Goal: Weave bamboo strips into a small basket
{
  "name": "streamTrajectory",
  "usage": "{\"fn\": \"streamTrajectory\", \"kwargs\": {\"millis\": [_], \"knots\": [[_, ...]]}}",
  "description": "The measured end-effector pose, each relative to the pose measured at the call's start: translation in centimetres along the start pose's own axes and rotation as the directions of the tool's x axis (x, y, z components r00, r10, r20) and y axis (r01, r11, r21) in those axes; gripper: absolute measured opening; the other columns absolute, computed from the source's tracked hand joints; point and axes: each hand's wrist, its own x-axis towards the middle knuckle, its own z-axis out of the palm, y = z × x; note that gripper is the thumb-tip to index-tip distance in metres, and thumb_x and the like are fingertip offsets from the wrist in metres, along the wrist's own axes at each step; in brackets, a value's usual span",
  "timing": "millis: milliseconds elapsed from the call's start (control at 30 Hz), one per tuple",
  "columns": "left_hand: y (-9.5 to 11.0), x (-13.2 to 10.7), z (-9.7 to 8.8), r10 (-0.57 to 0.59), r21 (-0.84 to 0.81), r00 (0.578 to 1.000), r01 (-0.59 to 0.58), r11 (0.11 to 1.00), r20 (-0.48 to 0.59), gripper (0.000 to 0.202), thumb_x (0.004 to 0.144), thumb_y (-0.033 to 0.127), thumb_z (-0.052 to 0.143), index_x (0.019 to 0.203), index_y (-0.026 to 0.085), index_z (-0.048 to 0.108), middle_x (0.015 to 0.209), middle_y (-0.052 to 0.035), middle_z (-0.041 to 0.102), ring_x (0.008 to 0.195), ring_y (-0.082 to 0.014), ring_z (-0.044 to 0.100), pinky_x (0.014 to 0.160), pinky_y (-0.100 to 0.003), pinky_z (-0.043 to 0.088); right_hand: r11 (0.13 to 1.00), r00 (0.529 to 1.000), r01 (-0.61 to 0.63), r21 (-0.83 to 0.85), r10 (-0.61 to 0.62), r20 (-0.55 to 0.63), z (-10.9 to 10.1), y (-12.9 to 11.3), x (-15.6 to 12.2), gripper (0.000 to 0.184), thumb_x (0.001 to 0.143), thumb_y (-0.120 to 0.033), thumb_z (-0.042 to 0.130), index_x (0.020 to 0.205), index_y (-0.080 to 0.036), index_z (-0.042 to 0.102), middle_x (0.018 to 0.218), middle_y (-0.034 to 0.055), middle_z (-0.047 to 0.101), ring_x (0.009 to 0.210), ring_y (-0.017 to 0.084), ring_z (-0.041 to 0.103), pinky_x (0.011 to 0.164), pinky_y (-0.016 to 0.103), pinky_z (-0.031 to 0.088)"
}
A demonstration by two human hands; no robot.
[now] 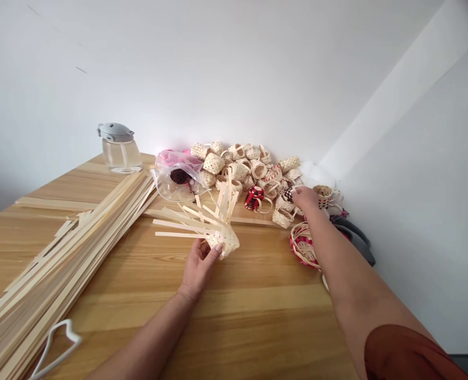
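Wood-grain tabletop (257, 322) fills most of the lower frame on my feed, white wall behind it. Nearest me, bottom left, there's a bent white hanger-like frame (75, 338) lying against a long bundle of flat pale wooden strips (65, 285) that slants up toward the middle.

Center of frame is where it matters: my left hand (199, 268) is pinching a small half-woven basket of pale strips (226, 243), thumb on top, other fingers mostly hidden underneath. The woven body sits just up and right of that thumb, and its loose ends fan out left and upward, so the long way of the piece runs away from the wrist. Left is clearly the nearer hand; my right is well apart from it.

Right of center, past a round pink-and-cream woven basket (303, 248), my right hand (305, 198) is at the heap of small pale woven baskets (239, 169), fingertips by a dark-and-white patterned one (288, 195). Can't tell if they're gripping it.

Farther back, upper left: a clear jar with a grey lid (118, 150).
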Motion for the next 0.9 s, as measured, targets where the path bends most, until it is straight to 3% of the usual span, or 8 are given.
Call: {"fn": "streamTrajectory", "kwargs": {"millis": [100, 300, 533, 700, 900], "knots": [[-0.1, 0.0, -0.1, -0.004, 0.001, 1.000, 0.004, 1.000, 0.017, 0.061, 0.083, 0.042, 0.077, 0.132, 0.017, 0.053, 0.128, -0.0152, 0.069, 0.118, -0.0272, 0.066, 0.102, -0.039, 0.049, 0.999, 0.999, 0.036, -0.016, -0.036, 0.024, 0.3, 0.7, -0.5, 0.032, 0.089, -0.032, 0.058, 0.111, -0.019, 0.077, 0.114, 0.0112, 0.076, 0.109, 0.028, 0.068, 0.091, 0.031, 0.049], [0.0, 0.0, 0.0, -0.007, 0.011, 1.000, 0.007, 1.000, -0.004, 0.058, 0.080, 0.043, 0.079, 0.126, 0.016, 0.056, 0.124, -0.0158, 0.071, 0.119, -0.0290, 0.066, 0.101, -0.039, 0.050, 0.999, 0.996, 0.015, -0.048, -0.011, 0.086, 0.7, 1.7, -1.4, 0.026, 0.090, -0.035, 0.060, 0.094, -0.020, 0.081, 0.102, 0.0103, 0.078, 0.098, 0.027, 0.071, 0.084, 0.031, 0.052], [0.1, 0.0, 0.0, -0.010, 0.018, 1.000, 0.010, 1.000, -0.009, 0.057, 0.078, 0.044, 0.080, 0.123, 0.016, 0.057, 0.124, -0.0162, 0.071, 0.120, -0.0299, 0.066, 0.100, -0.039, 0.050, 0.992, 1.000, 0.014, -0.125, -0.011, 0.025, -1.2, 0.5, -0.6, 0.029, 0.094, -0.031, 0.053, 0.101, -0.020, 0.079, 0.110, 0.0142, 0.076, 0.103, 0.029, 0.070, 0.086, 0.034, 0.051], [0.0, 0.0, -0.1, -0.007, 0.022, 1.000, 0.007, 1.000, -0.008, 0.055, 0.080, 0.044, 0.079, 0.122, 0.016, 0.057, 0.126, -0.0169, 0.070, 0.121, -0.0304, 0.065, 0.101, -0.040, 0.050, 0.980, 0.995, 0.060, -0.192, -0.044, 0.091, -1.0, -0.5, -0.5, 0.023, 0.090, -0.025, 0.060, 0.101, -0.017, 0.079, 0.110, 0.0180, 0.075, 0.105, 0.032, 0.069, 0.086, 0.037, 0.051], [0.1, -0.1, 0.2, 0.004, 0.004, 1.000, -0.004, 1.000, -0.013, 0.065, 0.078, 0.045, 0.080, 0.131, 0.017, 0.055, 0.126, -0.0161, 0.070, 0.118, -0.0292, 0.066, 0.103, -0.041, 0.049, 0.973, 0.991, 0.106, -0.206, -0.085, 0.107, -0.6, -0.6, -1.4, 0.037, 0.094, -0.029, 0.054, 0.126, -0.018, 0.069, 0.127, 0.0183, 0.070, 0.117, 0.034, 0.065, 0.092, 0.039, 0.050]]}}
